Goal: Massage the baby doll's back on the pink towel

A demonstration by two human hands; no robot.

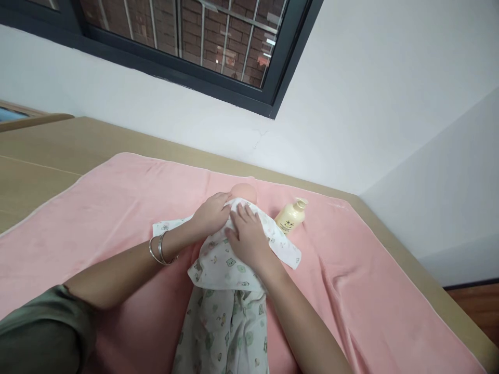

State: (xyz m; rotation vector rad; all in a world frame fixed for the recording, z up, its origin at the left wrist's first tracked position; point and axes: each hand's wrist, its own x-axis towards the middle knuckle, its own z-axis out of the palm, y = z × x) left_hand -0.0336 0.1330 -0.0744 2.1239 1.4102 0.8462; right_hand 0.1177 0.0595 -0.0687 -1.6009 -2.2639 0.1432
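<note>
A small long-sleeved white baby shirt (224,262) with a green and pink print is on what looks like a baby doll, lying on its back. Its smooth round head (245,192) shows beyond the collar. Matching printed trousers (222,332) cover the legs. My left hand (212,214), with two bangles at the wrist, has its fingers closed at the collar's left side; its fingertips are partly hidden. Flat on the upper chest rests my right hand (249,235), fingers stretched out and a little apart.
A pale yellow pump bottle (290,217) lies tilted beside the right sleeve. Beneath everything spreads a pink blanket (128,208), creased at the right, on a wooden surface (42,148). A white wall (312,140) and a dark-framed window (268,98) stand behind.
</note>
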